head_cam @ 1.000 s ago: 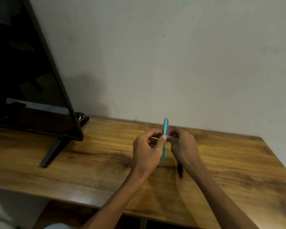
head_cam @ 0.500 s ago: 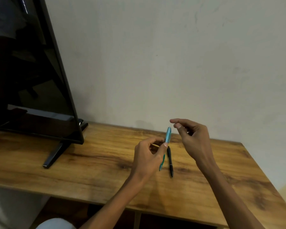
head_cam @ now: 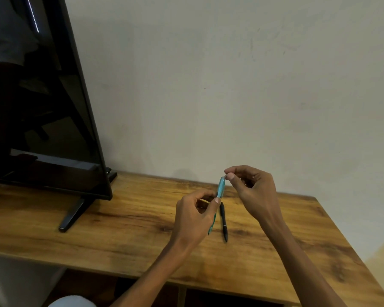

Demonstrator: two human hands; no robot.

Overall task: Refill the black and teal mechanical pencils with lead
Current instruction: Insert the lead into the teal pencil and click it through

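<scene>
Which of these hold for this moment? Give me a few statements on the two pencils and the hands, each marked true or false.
1. The left hand holds the teal pencil. True.
2. The black pencil is lifted off the table. False: it lies flat on the wood.
3. The right hand pinches at the teal pencil's top end. True.
4. The black pencil lies left of the left hand. False: it lies to its right.
5. A dark screen stands at the table's left. True.

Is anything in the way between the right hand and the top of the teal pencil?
Nothing visible. The right hand has its pinched fingertips right at the top end of the teal pencil, which the left hand holds up off the table. The black pencil lies lower on the table, out of the way.
</scene>
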